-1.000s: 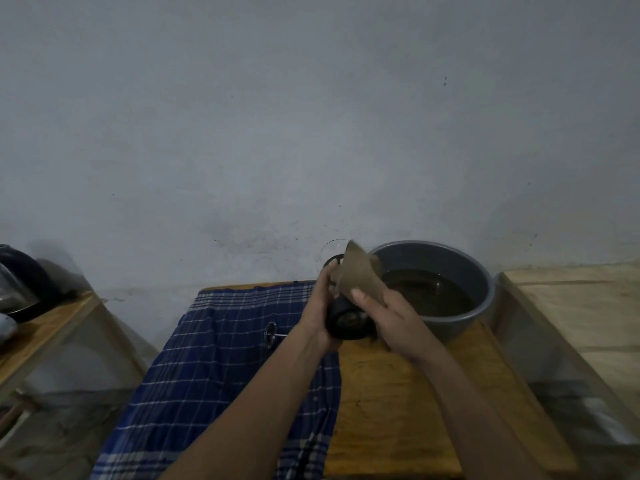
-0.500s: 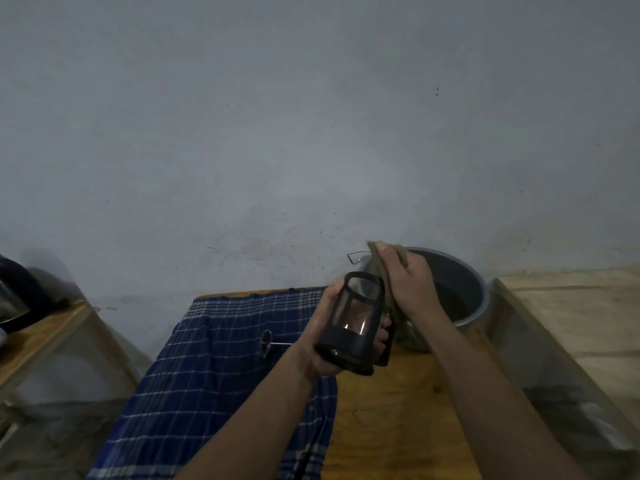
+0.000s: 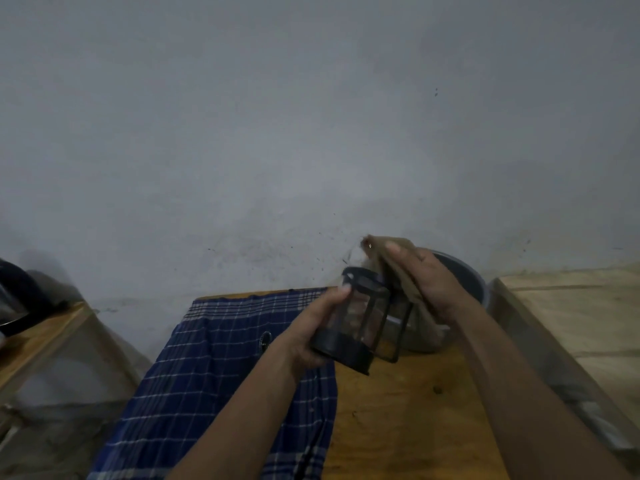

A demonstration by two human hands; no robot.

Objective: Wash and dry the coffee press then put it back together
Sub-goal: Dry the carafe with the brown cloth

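Observation:
My left hand (image 3: 311, 327) grips the coffee press carafe (image 3: 363, 317), a glass beaker in a black plastic frame, tilted with its mouth toward the wall and its handle to the right. My right hand (image 3: 429, 282) presses a brown cloth (image 3: 398, 271) against the carafe's right side and handle. The plunger's round mesh filter (image 3: 265, 341) lies on the blue checked cloth (image 3: 221, 368), partly hidden by my left wrist. Behind my right hand stands a grey basin (image 3: 467, 275), mostly covered.
The checked cloth covers the left half of a wooden table (image 3: 401, 420) against a grey wall. A second wooden surface (image 3: 571, 313) lies to the right. On the left, a low wooden shelf (image 3: 45, 330) holds a dark rounded object (image 3: 14, 296).
My left hand turned the carafe from base-toward-me to side-on and lifted it slightly. My right hand with the brown cloth moved from the front of the carafe up to its right side.

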